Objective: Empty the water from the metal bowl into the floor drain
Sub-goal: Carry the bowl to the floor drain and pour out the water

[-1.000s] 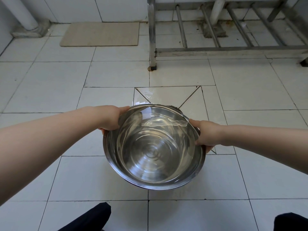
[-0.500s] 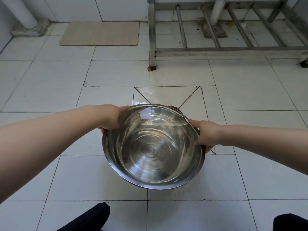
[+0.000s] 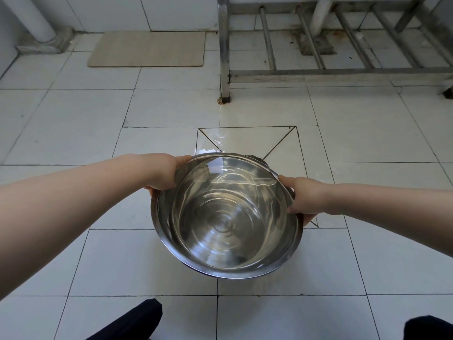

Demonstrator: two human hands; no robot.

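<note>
— White floor tiles [image 3: 73, 133] run right up to the wall, with a beige mat [image 3: 147, 49] lying flat near the far edge. What stands to the right of it?

— Part of a stainless steel frame [image 3: 338, 72]: one upright leg planted on the tiles and a low rack of bars behind it. A white pipe [image 3: 321, 15] drops to the floor behind those bars, and another pipe [image 3: 29, 18] stands in the far left corner.

— Where is the metal bowl [image 3: 226, 217]?

— Held in the air at the middle of the view, above the tiles, tipped away from the person so its far rim sits lowest. Water [image 3: 235, 177] is pooled against that far side inside the bowl, bright with reflections.

— How is it gripped?

— Left hand [image 3: 163, 173] is clamped on the left rim, thumb on top and fingers curled underneath. Right hand [image 3: 302, 198] grips the right rim the same way, fingers wrapped below the edge. Both forearms are bare and reach in from the sides.

— And the floor drain?

— I cannot see the drain itself. Just beyond the bowl's far rim there is a square of tiles cut with diagonal seams [image 3: 277, 143] sloping inward, and its centre is hidden behind the bowl. A wet sheen [image 3: 215, 141] lies on the left part of that square, touching one diagonal.

— Anything at the bottom?

— Dark trouser legs [image 3: 132, 322] at the lower edge, on either side.
</note>
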